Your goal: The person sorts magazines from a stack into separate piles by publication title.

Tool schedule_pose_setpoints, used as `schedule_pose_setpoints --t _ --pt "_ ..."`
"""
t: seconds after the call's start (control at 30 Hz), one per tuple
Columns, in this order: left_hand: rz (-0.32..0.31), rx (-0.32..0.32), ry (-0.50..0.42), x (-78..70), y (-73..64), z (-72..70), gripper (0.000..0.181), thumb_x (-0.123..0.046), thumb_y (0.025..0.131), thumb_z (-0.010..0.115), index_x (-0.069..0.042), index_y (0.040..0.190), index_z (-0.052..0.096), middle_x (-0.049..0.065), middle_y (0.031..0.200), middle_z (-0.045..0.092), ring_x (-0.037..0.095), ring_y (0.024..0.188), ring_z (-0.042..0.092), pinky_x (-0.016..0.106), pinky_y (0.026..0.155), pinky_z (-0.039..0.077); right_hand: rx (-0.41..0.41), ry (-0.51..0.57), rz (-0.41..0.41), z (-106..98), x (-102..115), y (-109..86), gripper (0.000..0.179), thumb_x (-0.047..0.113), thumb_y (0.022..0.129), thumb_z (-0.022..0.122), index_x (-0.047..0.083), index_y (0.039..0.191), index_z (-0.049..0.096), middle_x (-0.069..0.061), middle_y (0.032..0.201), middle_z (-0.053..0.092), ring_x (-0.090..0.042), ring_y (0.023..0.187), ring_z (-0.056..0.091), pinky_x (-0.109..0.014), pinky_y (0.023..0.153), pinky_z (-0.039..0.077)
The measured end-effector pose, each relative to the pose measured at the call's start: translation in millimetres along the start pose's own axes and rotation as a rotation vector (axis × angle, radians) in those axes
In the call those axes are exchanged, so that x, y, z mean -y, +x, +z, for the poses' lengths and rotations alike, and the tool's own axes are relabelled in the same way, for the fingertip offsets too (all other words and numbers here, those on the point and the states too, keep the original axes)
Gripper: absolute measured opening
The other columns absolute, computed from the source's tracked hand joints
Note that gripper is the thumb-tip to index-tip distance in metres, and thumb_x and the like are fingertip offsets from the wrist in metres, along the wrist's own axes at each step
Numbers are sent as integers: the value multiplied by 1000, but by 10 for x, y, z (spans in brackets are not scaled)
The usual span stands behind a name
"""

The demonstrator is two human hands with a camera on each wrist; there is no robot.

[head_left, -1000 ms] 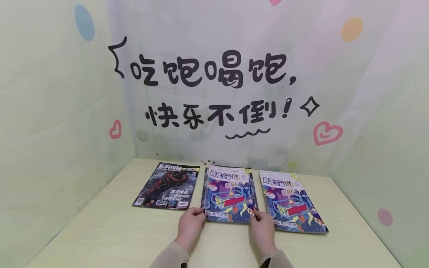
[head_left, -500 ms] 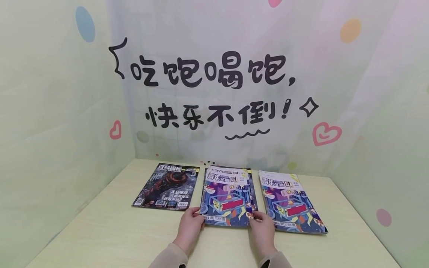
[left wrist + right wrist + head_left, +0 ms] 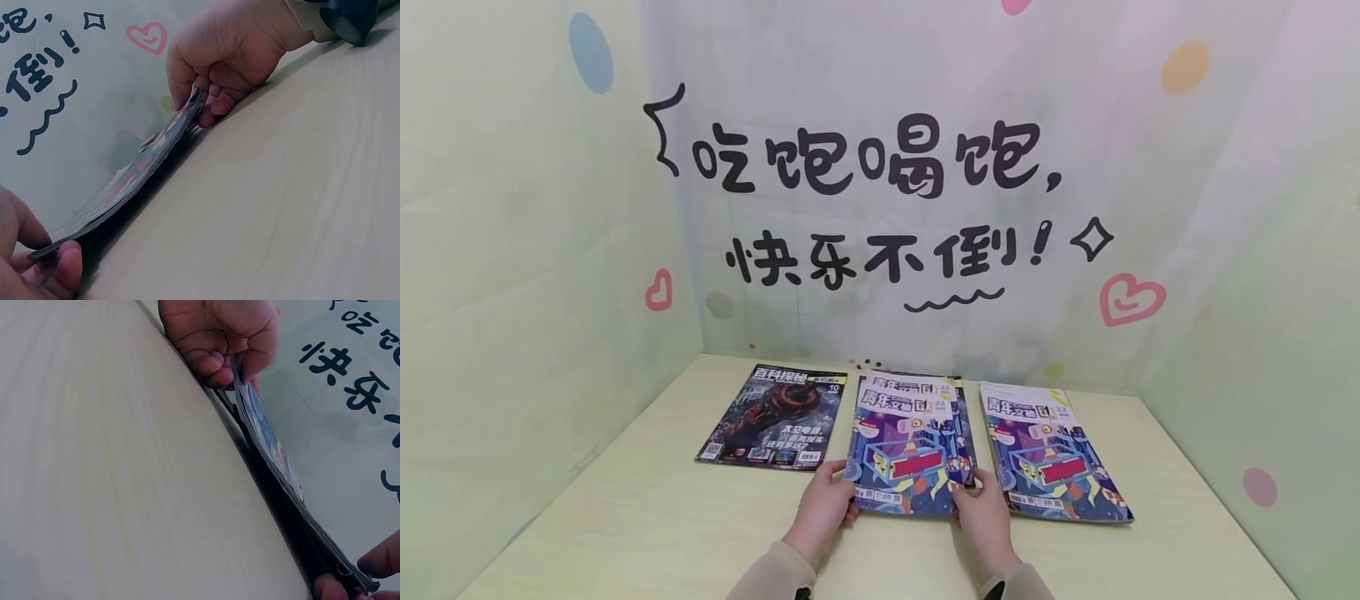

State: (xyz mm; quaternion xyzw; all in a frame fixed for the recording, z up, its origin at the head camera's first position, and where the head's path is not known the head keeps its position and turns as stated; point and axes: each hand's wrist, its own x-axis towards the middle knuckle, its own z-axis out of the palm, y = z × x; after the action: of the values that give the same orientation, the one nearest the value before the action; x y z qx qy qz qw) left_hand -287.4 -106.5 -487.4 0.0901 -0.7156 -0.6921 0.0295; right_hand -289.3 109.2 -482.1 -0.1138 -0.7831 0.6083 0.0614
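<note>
Both hands pinch a purple-blue magazine (image 3: 910, 454) by its near corners. My left hand (image 3: 820, 507) grips the near left corner, thumb on top and fingers curled beneath. At the near right corner, my right hand (image 3: 985, 518) holds it the same way. In the left wrist view the near edge of the magazine (image 3: 137, 172) is raised off the table, with a dark gap under it. The right wrist view shows the magazine (image 3: 275, 450) tilted up likewise. Behind its top edge shows another copy with the same cover, and a dark magazine (image 3: 967, 417) pokes out beneath.
On the left lies a dark magazine (image 3: 775, 417) with a red spiral picture. To the right is a stack of purple magazines (image 3: 1056, 458) with matching covers. The pale wood table (image 3: 647, 517) meets printed fabric walls (image 3: 880, 333) at the back and sides.
The held magazine has slid toward the person, so the matching title of a copy beneath now shows above it. Both hands moved slightly nearer with it. The side magazines stayed put.
</note>
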Motion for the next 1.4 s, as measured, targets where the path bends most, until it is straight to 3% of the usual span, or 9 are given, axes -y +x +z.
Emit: schedule_pose_setpoints --t 0.2,0.37,0.5,0.7,0.8,0.93,1.2,1.4 --pt "12 9 56 13 -3 -24 54 2 84 47 9 137 38 18 93 58 18 58 57 30 53 54 57 158 25 11 -22 -32 56 -3 86 54 -12 137 35 -19 90 58 -17 53 62 -31 50 55" --pt "6 92 57 2 16 -84 57 5 86 48 12 141 34 21 102 60 18 62 62 32 58 57 67 135 21 9 -5 -35 55 -7 84 52 -15 137 37 -19 91 57 -17 54 61 -31 50 54" --pt "-4 157 66 -4 37 -111 60 7 84 48 14 142 31 17 99 65 18 63 64 31 56 57 66 95 28 0 -3 -26 55 -8 85 50 -16 137 36 -20 94 58 -17 55 59 -30 50 54" --pt "2 191 40 -1 35 -127 62 8 83 47 13 143 30 13 91 68 19 62 65 29 54 56 80 118 53 -16 -15 -5 53 -7 88 49 -16 138 36 -27 108 58 -17 57 60 -30 53 54" --pt "-6 193 12 -4 34 -133 63 8 83 48 12 143 29 13 89 68 18 62 65 29 55 56 86 174 64 -20 -16 -3 52 -8 88 48 -16 138 36 -31 115 55 -17 59 60 -29 55 54" --pt "-15 165 -37 -15 26 -130 62 9 85 48 13 144 28 16 92 67 17 63 64 29 58 57 90 219 66 -24 -21 -2 52 -9 88 48 -16 138 36 -30 112 56 -16 61 60 -28 57 55" --pt "-19 120 -102 -38 -6 -95 60 11 87 48 14 143 28 25 110 62 15 63 63 29 60 57 81 288 75 -22 -3 -17 50 -11 88 47 -16 137 37 -30 114 56 -17 70 60 -28 60 56" --pt "-18 132 -166 -38 -11 -81 57 13 88 45 15 142 28 30 122 56 16 73 65 29 65 58 61 364 82 -24 13 -33 51 -12 88 46 -16 138 36 -31 117 54 -17 73 58 -26 59 55"
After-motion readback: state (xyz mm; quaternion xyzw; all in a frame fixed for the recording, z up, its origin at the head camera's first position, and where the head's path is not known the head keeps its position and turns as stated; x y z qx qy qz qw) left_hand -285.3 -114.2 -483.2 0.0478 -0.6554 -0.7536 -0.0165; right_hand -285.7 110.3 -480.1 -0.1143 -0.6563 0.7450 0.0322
